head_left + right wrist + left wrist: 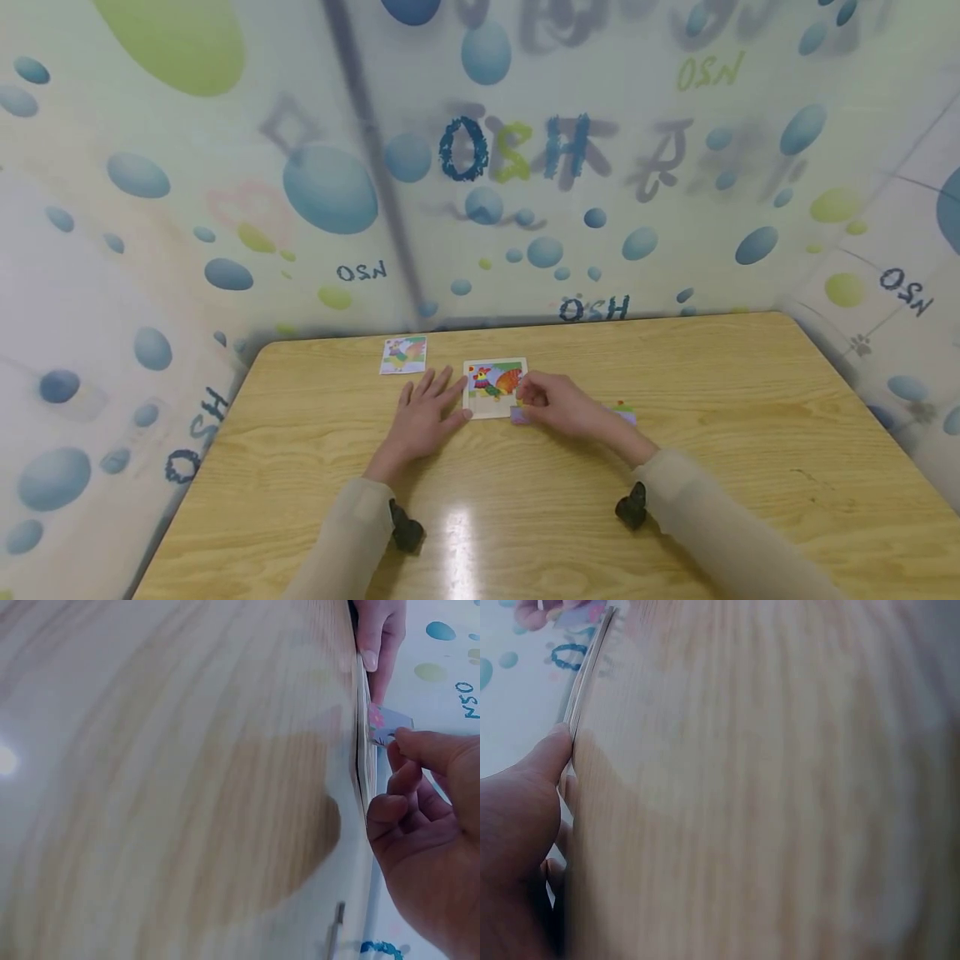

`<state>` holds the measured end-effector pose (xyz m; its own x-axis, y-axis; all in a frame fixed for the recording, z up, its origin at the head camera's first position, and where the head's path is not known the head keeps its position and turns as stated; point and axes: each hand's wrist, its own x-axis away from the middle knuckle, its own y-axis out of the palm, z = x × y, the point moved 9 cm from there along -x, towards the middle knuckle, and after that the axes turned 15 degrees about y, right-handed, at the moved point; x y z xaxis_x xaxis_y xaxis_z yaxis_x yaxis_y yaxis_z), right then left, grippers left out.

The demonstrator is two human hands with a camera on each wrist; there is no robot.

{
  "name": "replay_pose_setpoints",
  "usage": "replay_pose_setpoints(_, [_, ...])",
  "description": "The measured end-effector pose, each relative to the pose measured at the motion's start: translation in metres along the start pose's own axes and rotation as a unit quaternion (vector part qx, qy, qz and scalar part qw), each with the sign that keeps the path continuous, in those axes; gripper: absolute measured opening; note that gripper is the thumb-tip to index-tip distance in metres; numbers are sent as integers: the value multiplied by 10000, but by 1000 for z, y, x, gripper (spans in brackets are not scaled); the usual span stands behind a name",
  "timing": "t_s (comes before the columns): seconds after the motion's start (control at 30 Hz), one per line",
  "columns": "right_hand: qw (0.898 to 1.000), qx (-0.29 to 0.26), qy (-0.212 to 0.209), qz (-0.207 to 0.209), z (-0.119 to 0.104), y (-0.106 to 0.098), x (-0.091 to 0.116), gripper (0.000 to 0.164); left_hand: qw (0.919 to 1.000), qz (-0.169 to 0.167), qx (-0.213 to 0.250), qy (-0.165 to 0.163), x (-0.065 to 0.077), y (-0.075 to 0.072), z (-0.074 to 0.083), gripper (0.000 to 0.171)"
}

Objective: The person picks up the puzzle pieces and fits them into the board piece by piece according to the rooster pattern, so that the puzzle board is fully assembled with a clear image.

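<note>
A small rooster picture puzzle in a pale wooden tray (487, 412) lies on the table, with bare wood showing along its lower part. My left hand (429, 417) rests spread at the tray's left side, with thumb and fingertips at its edge. Between the thumb and fingers of my right hand (558, 406) is a lavender puzzle piece (517, 414), pinched by its end over the tray's lower right corner. The right wrist view shows this piece (382, 726) with a pink patch on it. More lavender puzzle pieces (626, 414) lie partly hidden behind my right wrist.
A card with a paler print of the same rooster (403, 356) lies to the left, near the back edge of the wooden table (712, 400). Behind the table stands a wall covering (637, 275) with blue and green spots.
</note>
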<state>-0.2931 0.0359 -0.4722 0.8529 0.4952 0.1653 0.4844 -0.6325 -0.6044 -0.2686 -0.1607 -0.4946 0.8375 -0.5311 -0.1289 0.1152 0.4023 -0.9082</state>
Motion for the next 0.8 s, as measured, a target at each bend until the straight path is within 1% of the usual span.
replay_pose_setpoints(0.13, [9999,-117,24,93,-4,5,-6,12,10000,-41,11,-29,0,-2,3,61])
replay_pose_setpoints(0.43, [9988,-337,73,346,-16,10,-22,12,10000,29,3,-26,0,-3,2,61])
replay_pose_setpoints(0.53, [9987,-361,111,338,-17,13,-25,11,9999,142,21,55,0,-2,0,62])
replay_pose_setpoints(0.67, [9988,-347,163,300,-18,16,-29,11,9998,159,3,71,0,1,-2,64])
replay_pose_setpoints(0.8, [9985,-401,256,254,-17,19,-34,12,9999,127,-8,47,0,-1,-1,62])
